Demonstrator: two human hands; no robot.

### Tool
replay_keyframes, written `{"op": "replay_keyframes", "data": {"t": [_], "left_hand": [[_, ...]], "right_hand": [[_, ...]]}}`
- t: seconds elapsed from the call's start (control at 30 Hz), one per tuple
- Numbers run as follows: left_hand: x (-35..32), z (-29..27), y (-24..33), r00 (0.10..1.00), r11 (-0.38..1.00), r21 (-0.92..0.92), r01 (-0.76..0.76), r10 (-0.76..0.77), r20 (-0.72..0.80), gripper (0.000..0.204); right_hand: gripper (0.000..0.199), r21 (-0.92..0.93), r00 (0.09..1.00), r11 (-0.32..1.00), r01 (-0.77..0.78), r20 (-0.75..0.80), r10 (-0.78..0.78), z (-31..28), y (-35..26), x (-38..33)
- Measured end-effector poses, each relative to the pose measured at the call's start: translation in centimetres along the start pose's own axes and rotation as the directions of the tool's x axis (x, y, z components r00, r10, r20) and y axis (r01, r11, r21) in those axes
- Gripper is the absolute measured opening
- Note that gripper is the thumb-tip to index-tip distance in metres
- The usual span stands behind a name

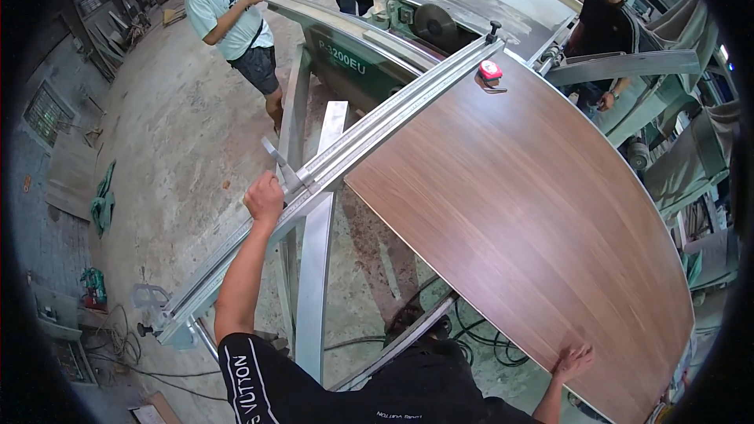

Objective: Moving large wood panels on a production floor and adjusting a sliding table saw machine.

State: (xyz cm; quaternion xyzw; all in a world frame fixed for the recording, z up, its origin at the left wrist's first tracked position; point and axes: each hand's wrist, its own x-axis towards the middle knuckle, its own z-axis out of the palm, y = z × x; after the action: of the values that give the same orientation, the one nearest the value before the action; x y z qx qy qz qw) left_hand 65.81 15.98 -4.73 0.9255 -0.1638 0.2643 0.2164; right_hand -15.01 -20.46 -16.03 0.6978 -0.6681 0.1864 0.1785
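We see pale glare on the brown panel (518, 212), right of centre, with edge distortion and black corners.

From afar I see the saw bench (312, 290) carrying 1 wood-grain panel (526, 212), with 1 red tape measure (490, 71) on its far end; black cables (514, 362) lie on the concrete floor (188, 149).

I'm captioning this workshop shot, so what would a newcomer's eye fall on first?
First, the large brown wood-grain panel filling much of the right half, with the right hand on it near the bottom. Next, the bright red tape measure at the panel's far end, beside the long silver rail, which slants down to the left past the left hand.
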Motion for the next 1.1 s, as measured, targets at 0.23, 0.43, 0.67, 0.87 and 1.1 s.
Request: {"op": "replay_keyframes", "data": {"t": [0.23,0.43,0.67,0.87,1.1], "left_hand": [[-0.2,0.5,-0.2,0.993,0.993,0.032,0.113,-0.112,-0.04,0.015],[-0.2,0.5,0.0,0.991,0.991,0.023,0.132,-0.131,-0.03,0.017],[-0.2,0.4,0.4,0.976,0.974,-0.107,0.198,-0.206,-0.076,0.025],[-0.2,0.7,0.3,0.976,0.975,-0.088,0.203,-0.209,-0.066,0.031],[-0.4,0.6,0.3,0.972,0.974,-0.048,0.219,-0.223,-0.077,0.03]], "right_hand": [[0.048,0.105,1.0,0.994,-0.013,0.023,0.01,-1.2,-1.5,0.1],[0.047,0.118,0.998,0.992,-0.053,0.024,0.05,-1.5,-2.1,0.1],[0.043,0.099,0.998,0.994,-0.055,-0.038,0.059,-3.2,-4.0,0.3],[0.044,0.149,0.996,0.989,-0.023,-0.082,0.035,-1.7,-2.3,0.2],[0.041,0.187,0.998,0.981,-0.055,0.001,0.056,-2.3,-2.7,0.0]]}}
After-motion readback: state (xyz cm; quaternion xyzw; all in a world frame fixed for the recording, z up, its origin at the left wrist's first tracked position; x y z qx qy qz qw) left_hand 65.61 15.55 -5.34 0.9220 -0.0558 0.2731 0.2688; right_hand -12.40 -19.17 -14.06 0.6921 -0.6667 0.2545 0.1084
